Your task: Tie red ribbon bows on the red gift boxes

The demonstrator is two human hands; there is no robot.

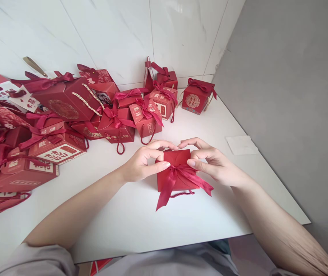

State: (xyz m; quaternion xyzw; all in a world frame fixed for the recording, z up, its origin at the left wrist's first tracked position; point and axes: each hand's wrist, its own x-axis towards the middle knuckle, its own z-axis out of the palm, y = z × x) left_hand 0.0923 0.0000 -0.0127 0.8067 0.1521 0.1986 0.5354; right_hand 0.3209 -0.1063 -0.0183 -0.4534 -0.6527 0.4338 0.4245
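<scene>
While L hand [148, 161] & R hand [211, 163] curl abt. red box [182, 158] w/ bow [176, 168] on worktop [141, 222], can't tell if either grip's pinching; other boxes [118, 128] at L.

Grey top [166, 264], rumpled short sleeves [41, 258], bare forearms [86, 207], bare left hand [141, 162], bare right hand [218, 164]

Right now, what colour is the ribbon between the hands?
The ribbon is deep pinkish-red, clearest in the head view.

We see that the small box [177, 155] is bright red, and its ribbon [167, 188] is of a darker crimson. We notice also a white counter [123, 224], white wall tiles [118, 34] with grey veins, and a dark red box [197, 99] with a pale round pattern.
</scene>
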